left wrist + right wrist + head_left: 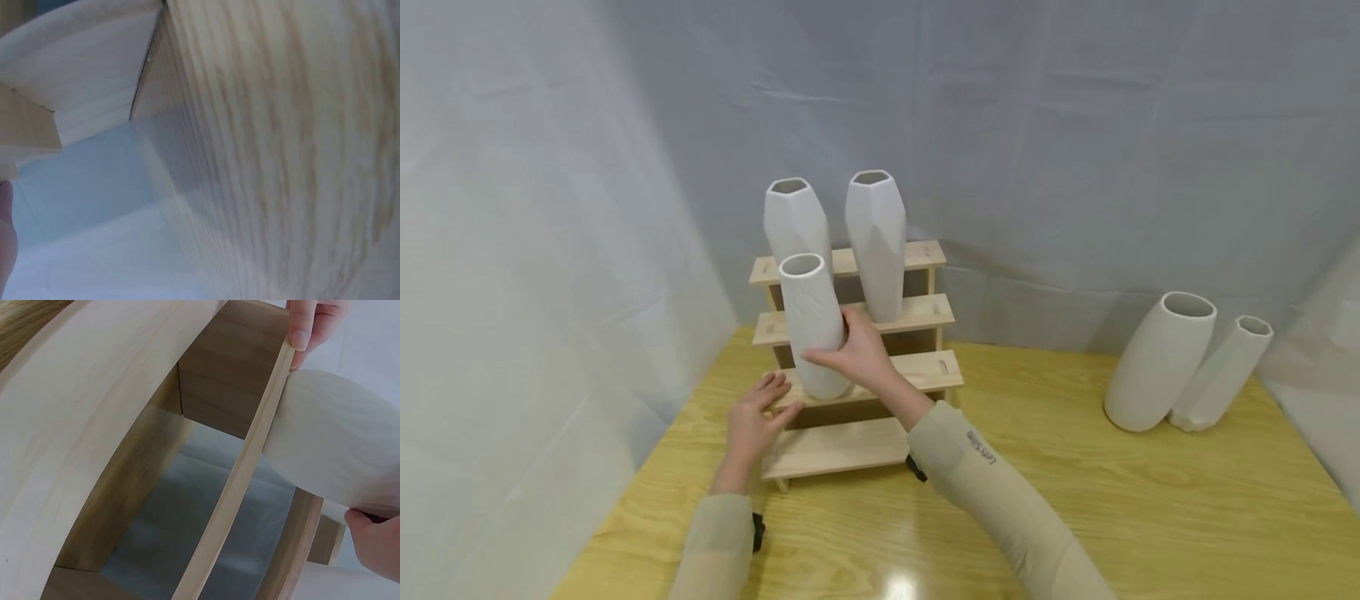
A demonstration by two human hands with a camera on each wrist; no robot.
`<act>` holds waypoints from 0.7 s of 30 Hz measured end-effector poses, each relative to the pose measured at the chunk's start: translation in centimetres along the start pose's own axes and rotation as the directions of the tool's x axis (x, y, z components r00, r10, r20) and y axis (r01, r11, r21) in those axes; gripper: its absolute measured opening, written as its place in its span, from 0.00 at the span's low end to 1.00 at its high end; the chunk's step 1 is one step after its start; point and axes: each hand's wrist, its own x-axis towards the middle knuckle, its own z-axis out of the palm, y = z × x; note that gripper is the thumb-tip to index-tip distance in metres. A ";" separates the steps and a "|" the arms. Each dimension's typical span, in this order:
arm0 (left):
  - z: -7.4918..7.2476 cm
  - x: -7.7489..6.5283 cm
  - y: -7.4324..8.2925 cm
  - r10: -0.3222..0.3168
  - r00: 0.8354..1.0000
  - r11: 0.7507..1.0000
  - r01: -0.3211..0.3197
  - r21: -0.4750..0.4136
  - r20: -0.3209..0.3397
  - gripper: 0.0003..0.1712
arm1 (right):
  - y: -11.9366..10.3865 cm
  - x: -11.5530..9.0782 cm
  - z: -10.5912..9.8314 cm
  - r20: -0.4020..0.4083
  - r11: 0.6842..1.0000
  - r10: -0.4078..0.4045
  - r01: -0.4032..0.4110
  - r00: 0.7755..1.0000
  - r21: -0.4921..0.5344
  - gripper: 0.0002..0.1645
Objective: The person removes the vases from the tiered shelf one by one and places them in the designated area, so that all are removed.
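A white ceramic vase (811, 321) with a round mouth stands on the second board from the bottom of a stepped wooden display stand (842, 450). My right hand (861, 354) grips it low on its right side, thumb across the front. My left hand (752, 425) holds the left end of that same board, the thumb at its front edge. The right wrist view shows the vase's base (337, 434) on the board, between the left hand (312, 325) and the right hand (378, 547). At the left wrist view's edge only a bit of finger (6, 240) shows.
Two faceted white vases stand on the higher boards, one behind the held vase (797, 221) and one to its right (876, 242). On the yellow wooden table (1037, 467), a wide white vase (1161, 362) and a slimmer one (1223, 375) stand far right. Grey sheeting hangs behind.
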 end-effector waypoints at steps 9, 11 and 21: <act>0.0 -0.1 0.1 -0.007 1.000 1.000 0.007 0.005 0.006 0.21 | 0.3 -0.1 0.1 -0.007 1.000 0.010 -0.010 1.000 0.001 0.38; 0.1 -0.1 0.1 -0.005 1.000 1.000 0.005 0.008 0.004 0.22 | 0.3 -0.1 0.0 -0.012 1.000 0.009 -0.009 1.000 -0.003 0.38; 0.0 0.0 0.0 0.000 1.000 1.000 0.000 -0.001 -0.003 0.22 | 0.1 -0.2 0.2 -0.037 1.000 -0.013 0.013 0.999 0.014 0.37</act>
